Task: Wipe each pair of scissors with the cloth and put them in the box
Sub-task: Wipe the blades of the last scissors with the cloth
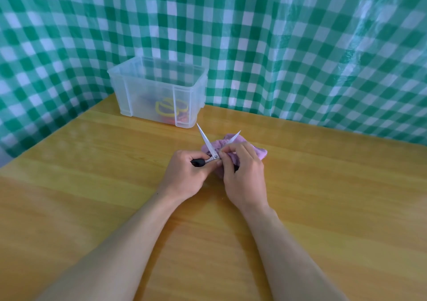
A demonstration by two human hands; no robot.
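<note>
Head view: a person's two bare forearms reached over a wooden table toward its middle. The left hand had its fingers curled round the black handle of a pair of scissors, gripping it firmly. The two blades stood apart in a V. The left blade pointed at the box, and the right blade lay over a pink cloth.

The right hand pinched the cloth between thumb and fingertips, just beside the pivot of the scissors, touching the left hand. The cloth was bunched under and beyond that hand; whether it rested on the table could not be told.

The box, of clear plastic and without a lid, stood at the far edge of the table, nearer the far left corner, its near corner close to the tip of the left blade. Through its wall showed a yellow-handled pair and something red, both blurred. A green-and-white checked sheet hung behind the table.
</note>
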